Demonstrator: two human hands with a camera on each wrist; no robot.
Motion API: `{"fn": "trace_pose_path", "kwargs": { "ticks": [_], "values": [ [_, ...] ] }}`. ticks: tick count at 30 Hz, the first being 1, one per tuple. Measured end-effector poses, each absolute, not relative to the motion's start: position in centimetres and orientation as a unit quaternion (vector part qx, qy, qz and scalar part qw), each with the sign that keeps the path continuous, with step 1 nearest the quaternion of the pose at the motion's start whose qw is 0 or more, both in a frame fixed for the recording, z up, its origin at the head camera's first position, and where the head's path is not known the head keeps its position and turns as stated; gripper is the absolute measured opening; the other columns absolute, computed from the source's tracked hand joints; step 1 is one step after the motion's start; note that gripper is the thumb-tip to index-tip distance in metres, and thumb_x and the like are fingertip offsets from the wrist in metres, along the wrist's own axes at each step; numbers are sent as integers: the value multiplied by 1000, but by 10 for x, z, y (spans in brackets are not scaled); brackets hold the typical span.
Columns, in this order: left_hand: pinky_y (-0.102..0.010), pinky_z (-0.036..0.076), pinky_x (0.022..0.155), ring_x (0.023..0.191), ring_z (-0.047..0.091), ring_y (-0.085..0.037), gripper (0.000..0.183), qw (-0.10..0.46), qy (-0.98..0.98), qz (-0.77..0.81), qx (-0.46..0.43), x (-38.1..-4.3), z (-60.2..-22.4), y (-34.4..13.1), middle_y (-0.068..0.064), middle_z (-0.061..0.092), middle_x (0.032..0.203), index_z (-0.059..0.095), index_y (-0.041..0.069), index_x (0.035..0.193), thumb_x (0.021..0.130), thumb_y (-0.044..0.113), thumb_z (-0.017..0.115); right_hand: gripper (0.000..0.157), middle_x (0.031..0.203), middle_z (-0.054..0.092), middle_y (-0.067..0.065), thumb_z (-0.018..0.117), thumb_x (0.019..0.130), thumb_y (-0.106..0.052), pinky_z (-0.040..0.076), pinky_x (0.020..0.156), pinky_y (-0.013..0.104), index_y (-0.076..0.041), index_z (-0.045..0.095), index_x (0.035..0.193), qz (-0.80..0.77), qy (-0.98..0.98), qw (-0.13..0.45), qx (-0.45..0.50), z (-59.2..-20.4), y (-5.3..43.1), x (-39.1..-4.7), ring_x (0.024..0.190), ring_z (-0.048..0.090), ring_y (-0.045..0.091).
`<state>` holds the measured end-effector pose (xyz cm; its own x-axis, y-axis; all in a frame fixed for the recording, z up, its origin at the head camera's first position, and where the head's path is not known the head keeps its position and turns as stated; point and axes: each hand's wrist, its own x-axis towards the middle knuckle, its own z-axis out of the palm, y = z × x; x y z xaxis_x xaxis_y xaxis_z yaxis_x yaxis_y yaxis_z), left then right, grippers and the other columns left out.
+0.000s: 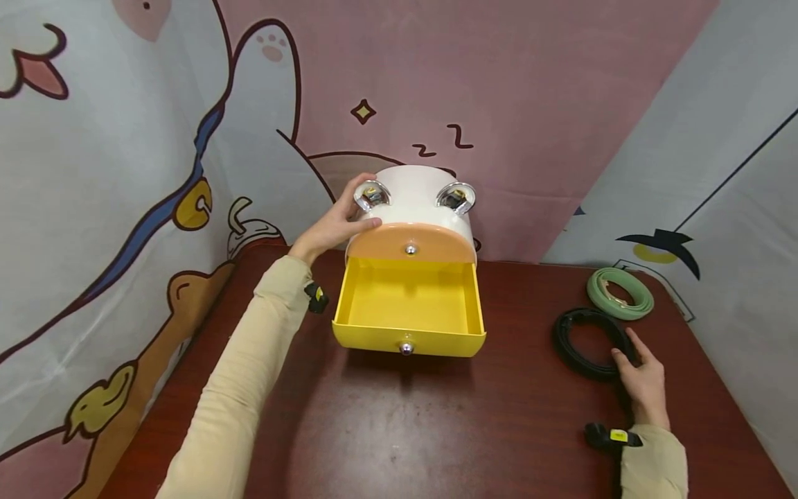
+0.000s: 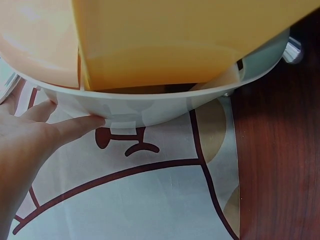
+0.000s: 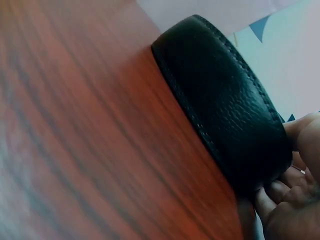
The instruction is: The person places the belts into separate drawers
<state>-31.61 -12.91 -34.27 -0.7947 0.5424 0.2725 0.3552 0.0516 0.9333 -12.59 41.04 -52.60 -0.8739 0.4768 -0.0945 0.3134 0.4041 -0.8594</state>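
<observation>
Black leather belt (image 3: 220, 105): coiled on the table's (image 1: 517, 402) right, presumably to stay compact.
Right hand (image 1: 645, 384): pinches the coil's wall.
Green belt (image 1: 614, 310): coiled just beyond.
Yellow drawer (image 1: 374, 337): open beneath the white cabinet's (image 1: 418, 197) silvery eyes.
Left hand (image 1: 339, 220): spread wide against the cabinet, likely steadying it.

Creased cream-coloured long sleeves covered both arms, the left sleeve (image 1: 240, 378) visible far along its length, the right sleeve (image 1: 654, 463) mostly near its cuff. Each wrist carried a small black device (image 1: 316, 297) with a yellow patch. The left hand (image 1: 339, 216) and right hand (image 1: 645, 385) were bare.
</observation>
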Motion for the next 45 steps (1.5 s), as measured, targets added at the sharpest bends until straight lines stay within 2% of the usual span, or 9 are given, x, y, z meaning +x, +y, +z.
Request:
{"fn": "trace_pose_path", "kwargs": {
  "ticks": [2,4,8,11,13,20,28,35,45],
  "values": [
    [-32,41,94,117,49,-26,75,74,725,613,307,-316,-342,-130,-14,41,141,19,23,149,92,-1,62,57,150,29,25,50,100,-28,36,72,8,-23,28,153,485,-841,82,-226,-527,408,-128,126,42,24],
    [-33,40,96,118,48,-25,75,76,727,611,305,-316,-342,-130,-13,41,142,19,24,149,93,1,63,54,148,35,22,52,99,-30,37,69,10,-24,34,150,477,-844,87,-228,-527,406,-130,109,51,15],
    [-34,37,100,120,47,-24,74,80,725,610,310,-316,-342,-128,-13,42,142,21,25,148,92,2,64,49,131,57,1,61,95,-32,38,69,11,-25,49,142,478,-837,101,-246,-530,403,-131,85,49,-2],
    [-35,36,102,122,46,-23,74,80,721,611,315,-317,-343,-128,-12,41,142,21,25,148,92,1,64,48,113,61,-19,66,92,-33,39,72,7,-22,55,138,497,-828,110,-235,-531,400,-132,93,50,-7],
    [-36,35,103,123,45,-22,74,77,723,611,314,-317,-343,-129,-11,40,143,21,25,148,92,1,64,49,111,61,-23,67,92,-34,39,73,6,-20,56,137,504,-829,112,-218,-531,397,-134,99,50,-7],
    [-40,30,106,127,42,-23,75,74,729,606,309,-317,-342,-131,-11,37,146,19,24,149,93,2,63,47,129,59,-1,66,92,-34,38,77,5,-17,58,135,478,-848,121,-194,-530,383,-141,116,50,4],
    [-36,37,101,119,49,-25,76,79,726,607,313,-317,-343,-128,-13,41,142,18,23,150,92,2,64,42,132,58,-3,71,89,-31,39,92,14,-18,64,129,527,-795,137,-266,-531,372,-146,127,45,18],
    [-36,35,103,123,46,-24,75,78,725,610,310,-317,-344,-128,-12,40,143,21,25,149,92,2,64,39,125,63,8,73,88,-30,34,104,39,-14,68,123,477,-820,167,-267,-530,361,-152,123,49,29],
    [-36,35,104,123,46,-23,76,72,732,606,303,-314,-342,-130,-10,41,143,21,26,148,91,1,65,37,123,63,11,75,86,-27,31,106,37,-12,70,119,480,-823,166,-255,-519,346,-155,122,49,29]
  ]
}}
